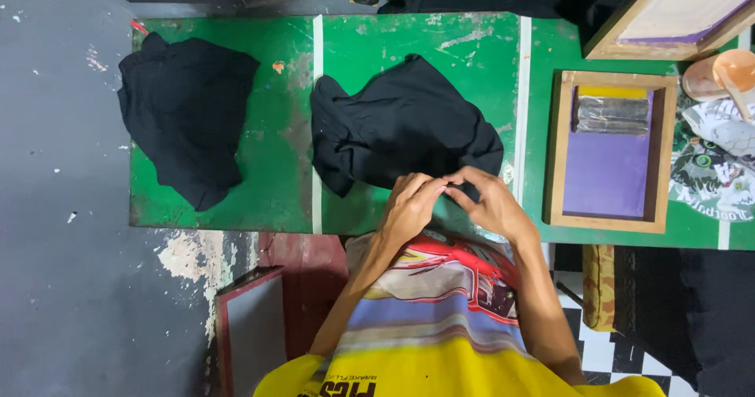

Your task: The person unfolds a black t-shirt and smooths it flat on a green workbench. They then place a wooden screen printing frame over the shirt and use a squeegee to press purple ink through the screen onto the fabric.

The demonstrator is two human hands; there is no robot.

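Right at the near edge of the green bench [275, 200], in its middle panel between the two white stripes, lies a crumpled black garment [401, 122]. Its long axis runs roughly left to right along the bench, with the bulk of the cloth lying away from the person, toward the far edge. Both hands meet at its near hem: the left hand [409, 204] and the right hand [491, 200] sit close together, fingertips almost touching, each pinching a bit of the black cloth between curled fingers. Neither hand is clearly nearer; the cloth lies straight ahead of both, and the right hand sits slightly toward the stripe on that side.

Farther along the bench toward its left end, well apart from the hands, lies a second black garment [185, 118], also bunched up. Toward the right end sits a wooden printing frame [609, 153] with a purple screen and a squeegee resting at its far side. Beyond it, at the far right corner, another wooden frame [676, 12] leans in, with a pale cup [720, 75] and a printed cloth [712, 169] just beside it.
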